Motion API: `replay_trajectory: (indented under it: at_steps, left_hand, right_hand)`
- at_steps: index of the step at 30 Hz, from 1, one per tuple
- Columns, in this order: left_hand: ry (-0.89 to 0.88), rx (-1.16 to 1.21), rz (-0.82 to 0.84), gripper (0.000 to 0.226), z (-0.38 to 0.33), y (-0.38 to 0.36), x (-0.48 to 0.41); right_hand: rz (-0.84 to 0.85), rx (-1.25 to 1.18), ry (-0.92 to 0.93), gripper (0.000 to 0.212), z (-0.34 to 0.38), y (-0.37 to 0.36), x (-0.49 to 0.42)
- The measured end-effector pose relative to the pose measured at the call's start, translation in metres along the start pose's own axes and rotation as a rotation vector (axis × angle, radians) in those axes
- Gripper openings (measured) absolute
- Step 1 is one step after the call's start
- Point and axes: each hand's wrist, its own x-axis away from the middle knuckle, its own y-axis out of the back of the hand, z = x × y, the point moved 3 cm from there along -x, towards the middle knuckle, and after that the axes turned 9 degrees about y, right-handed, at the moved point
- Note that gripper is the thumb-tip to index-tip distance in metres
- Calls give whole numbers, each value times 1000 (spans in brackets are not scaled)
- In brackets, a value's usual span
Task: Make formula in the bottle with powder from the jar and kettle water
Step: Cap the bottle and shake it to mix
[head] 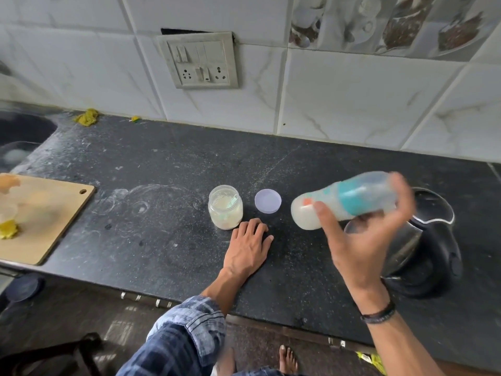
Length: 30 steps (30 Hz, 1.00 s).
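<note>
Your bottle (pixel 349 203) is cloudy clear with a teal band, an orange mark and milky white liquid (pixel 306 218). The jar (pixel 225 207) holds pale cream powder (pixel 225 218); the lid (pixel 267 200) is lilac. The counter (pixel 162 213) is speckled black, your sleeve (pixel 187 335) blue plaid, the wall tiles (pixel 339 90) white with grey veins.

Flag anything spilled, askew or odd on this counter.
White powdery rings and smears dust the dark counter left of the open jar, whose lid lies beside it. The wall switch plate sits crooked, a dark gap above it. The right hand holds the bottle on its side, blurred.
</note>
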Motion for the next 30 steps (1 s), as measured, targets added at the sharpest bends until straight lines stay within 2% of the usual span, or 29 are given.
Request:
replay_trajectory:
  at_steps: [3,4,7,8,10,12,13,17,18,21,23,24,27,28,30]
  left_hand:
    - [6,-4,10,32,-1,1,-1]
    - [9,-2,15,32,-1,1,0]
    - [3,5,11,32,-1,2,0]
    - [1,7,11,32,-1,2,0]
    - [0,4,6,32,-1,2,-1]
    - [3,-3,5,32,-1,2,-2]
    - [6,-7,6,33,-1,2,-2]
    - [-5,-11,8,44,-1,2,1]
    - [-5,-9,9,43,-1,2,1]
    - [5,-11,1,32,-1,2,0]
    - [9,-13,8,30,-1,1,0]
    - [8,-14,10,31,-1,1,0]
    - [5,-17,16,33,0,1,0]
    - [5,-17,18,33,0,1,0]
    - [10,-16,15,33,-1,2,0]
  right_hand:
    - [-130,40,252,96,5,5,-7]
    - [-127,58,241,97,1,2,-4]
    - [73,-49,-150,93,-10,-15,9]
    - [62,-93,-218,91,-10,-17,14]
    - [-81,-129,-80,91,-2,-13,13]
    - [-138,-78,124,90,3,-11,13]
    - [-140,-48,153,90,1,-11,16]
    - [75,-55,-234,94,-8,-23,31]
    - [41,-75,-212,92,-4,-20,29]
    - [-155,9,182,90,12,-3,10]
    - [-192,74,315,89,7,2,3]
    - [-150,80,267,87,2,0,3]
    - [60,-25,-174,89,-9,-11,14]
    - [32,-65,-191,90,-8,-10,15]
    - [-101,-87,-8,90,1,-2,11]
